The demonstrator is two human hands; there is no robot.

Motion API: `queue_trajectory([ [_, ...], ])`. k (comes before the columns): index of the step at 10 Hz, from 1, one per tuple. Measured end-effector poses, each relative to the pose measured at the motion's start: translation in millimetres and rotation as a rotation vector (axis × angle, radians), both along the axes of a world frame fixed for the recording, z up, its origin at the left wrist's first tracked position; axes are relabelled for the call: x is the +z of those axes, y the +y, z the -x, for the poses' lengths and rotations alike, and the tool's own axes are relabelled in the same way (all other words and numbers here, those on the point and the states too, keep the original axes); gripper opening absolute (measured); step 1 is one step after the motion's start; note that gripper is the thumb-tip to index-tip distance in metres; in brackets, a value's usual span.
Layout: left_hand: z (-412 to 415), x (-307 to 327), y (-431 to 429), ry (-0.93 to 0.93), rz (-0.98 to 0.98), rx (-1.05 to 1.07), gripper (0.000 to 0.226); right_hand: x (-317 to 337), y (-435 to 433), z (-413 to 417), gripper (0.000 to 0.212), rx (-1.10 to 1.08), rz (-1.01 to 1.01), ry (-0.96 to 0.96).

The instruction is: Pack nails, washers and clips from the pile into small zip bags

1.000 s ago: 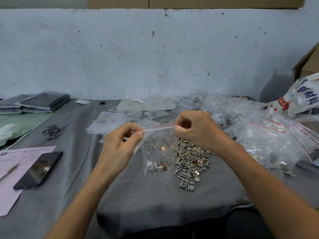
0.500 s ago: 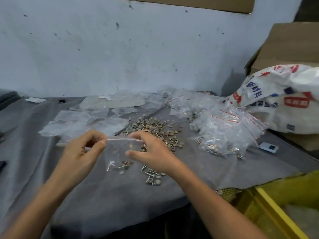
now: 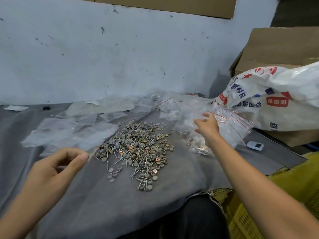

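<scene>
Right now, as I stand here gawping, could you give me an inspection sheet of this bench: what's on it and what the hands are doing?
Surface: grey cloth, wrinkled, covers the bench.
Job's things: pile of nails, washers and clips at centre; empty zip bags to its left; filled zip bags to its right.
Clutter: small white device; paper scrap.
Hands: right hand open over the filled bags; left hand loosely curled at an empty bag's edge, grip unclear.
Cables: nothing seen.
Surroundings: scuffed wall; printed white sack; cardboard box; yellow crate.
</scene>
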State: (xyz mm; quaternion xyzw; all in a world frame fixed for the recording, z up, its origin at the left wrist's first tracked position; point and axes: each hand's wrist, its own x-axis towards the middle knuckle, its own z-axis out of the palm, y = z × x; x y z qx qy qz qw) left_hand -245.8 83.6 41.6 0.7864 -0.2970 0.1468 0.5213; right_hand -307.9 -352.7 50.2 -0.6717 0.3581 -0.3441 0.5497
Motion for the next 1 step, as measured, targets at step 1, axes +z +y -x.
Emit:
queue_trajectory([
  [1, 7.0, 12.1, 12.9, 0.019, 0.065, 0.033, 0.056, -22.7, -18.9, 24.6, 0.019, -0.099, 0.000, 0.130],
])
